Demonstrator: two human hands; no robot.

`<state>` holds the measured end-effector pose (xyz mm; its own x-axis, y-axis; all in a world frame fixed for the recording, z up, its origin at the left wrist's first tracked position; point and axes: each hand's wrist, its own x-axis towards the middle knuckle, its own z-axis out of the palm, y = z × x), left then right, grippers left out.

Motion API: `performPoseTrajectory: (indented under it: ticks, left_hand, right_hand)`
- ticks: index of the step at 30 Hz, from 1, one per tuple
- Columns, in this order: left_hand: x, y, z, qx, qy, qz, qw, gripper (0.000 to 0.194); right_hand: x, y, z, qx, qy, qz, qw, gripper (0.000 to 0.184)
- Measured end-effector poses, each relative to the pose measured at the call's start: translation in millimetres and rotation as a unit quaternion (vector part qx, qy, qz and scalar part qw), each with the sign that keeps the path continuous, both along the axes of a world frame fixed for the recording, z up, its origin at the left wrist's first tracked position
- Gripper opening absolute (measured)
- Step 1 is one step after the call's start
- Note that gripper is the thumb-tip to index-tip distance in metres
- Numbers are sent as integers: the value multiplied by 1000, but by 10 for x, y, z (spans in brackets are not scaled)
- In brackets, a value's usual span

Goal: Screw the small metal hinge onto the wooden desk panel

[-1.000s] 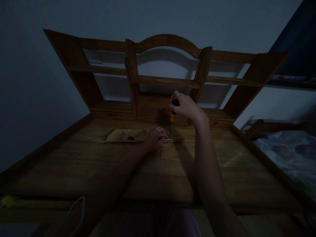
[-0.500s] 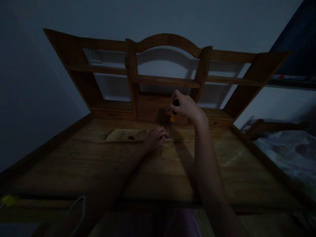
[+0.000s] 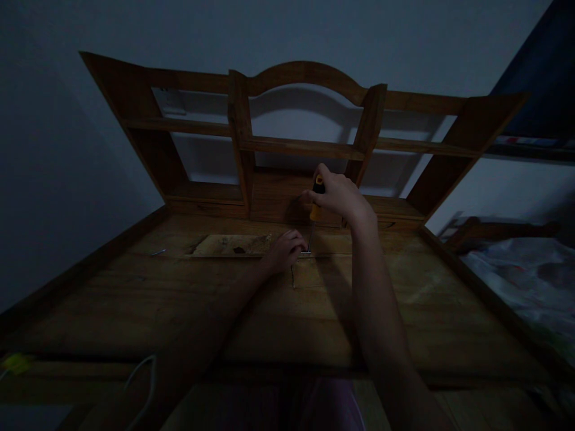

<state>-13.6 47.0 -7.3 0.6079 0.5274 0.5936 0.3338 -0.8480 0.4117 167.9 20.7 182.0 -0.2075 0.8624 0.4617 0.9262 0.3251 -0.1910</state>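
Note:
A screwdriver (image 3: 315, 206) with a yellow and black handle stands nearly upright, its shaft pointing down. My right hand (image 3: 339, 194) is closed around the top of its handle. The tip meets a small shiny metal piece (image 3: 305, 252), perhaps a hinge, on a narrow wooden board (image 3: 233, 246) that lies along the desk. Beside the tip, my left hand (image 3: 287, 248) rests with curled fingers at the metal piece. Its fingertips are partly hidden, and I cannot make out what they pinch.
Behind my hands rises a wooden shelf unit (image 3: 300, 145) with an arched top. On the wooden desktop (image 3: 202, 299), a small metal item (image 3: 158, 252) lies to the left. Clear plastic sheeting (image 3: 525, 281) is at the right, and a white cord (image 3: 151, 383) hangs near the front edge.
My right hand's grip on the screwdriver handle has shifted slightly, the thumb now reaching further left. The left hand stays in nearly the same place.

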Motion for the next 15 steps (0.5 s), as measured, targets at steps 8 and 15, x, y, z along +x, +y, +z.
performPoseTrajectory:
  ticks: [8,15]
  left_hand:
    - [-1,2,-6,3,4,4,1000,27]
    - [-5,20,-19,-3,3,-3,1000,27]
  right_hand:
    - [7,-28,29,-14,12,45,999,32]
    - [8,0,9,-16,30,49,998,34]
